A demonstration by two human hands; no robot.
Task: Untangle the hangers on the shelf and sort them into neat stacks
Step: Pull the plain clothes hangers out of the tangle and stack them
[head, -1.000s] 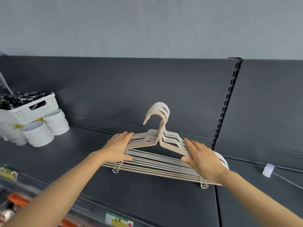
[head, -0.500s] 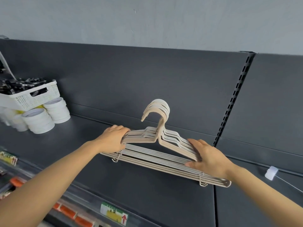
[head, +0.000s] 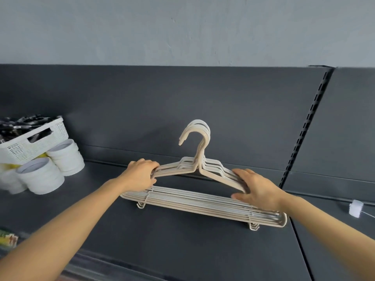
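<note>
A stack of several beige plastic hangers lies on the dark grey shelf, hooks pointing up against the back panel. My left hand grips the left shoulders of the stack with curled fingers. My right hand holds the right shoulders, fingers over the top and thumb below. The hangers are lined up one on another, with the bottom bars fanned slightly toward me.
A white perforated basket of black items sits at the far left on white cylindrical containers. A slotted upright divides the back panel at right. A small white price-tag clip sits on the right shelf section.
Both hands have closed tighter on the hanger shoulders and squared the stack; the left fingers went from flat to curled. The view shifted slightly.
</note>
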